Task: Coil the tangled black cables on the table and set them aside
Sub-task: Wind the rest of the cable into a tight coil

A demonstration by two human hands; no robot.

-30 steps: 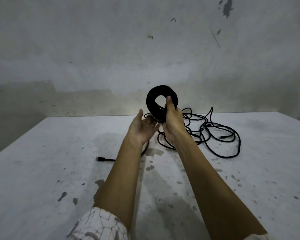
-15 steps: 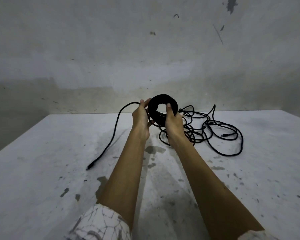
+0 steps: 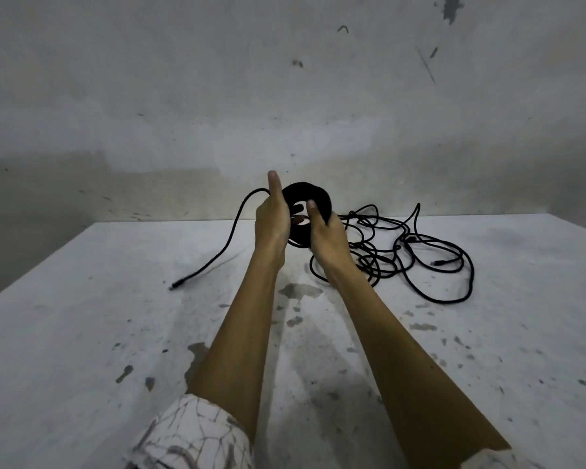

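A tight black cable coil point(image 3: 313, 195) is held upright above the white table point(image 3: 82, 333), between both hands. My right hand point(image 3: 325, 236) grips its right side, thumb inside the ring. My left hand point(image 3: 272, 220) is on the coil's left side, thumb pointing up, fingers reaching into the ring. A loose tail point(image 3: 227, 245) of the cable runs over the left hand and down to the table, ending in a plug point(image 3: 176, 285). A tangled heap of black cables point(image 3: 403, 255) lies on the table to the right of my hands.
A stained grey wall point(image 3: 285, 96) stands right behind the table's far edge. The table's left edge slants away at the left, with dark floor beyond. Dark spots mark the tabletop near my arms.
My left hand rose from below the coil to its left side, carrying the loose tail up and over. The plug slid further left on the table. The coil dropped slightly.
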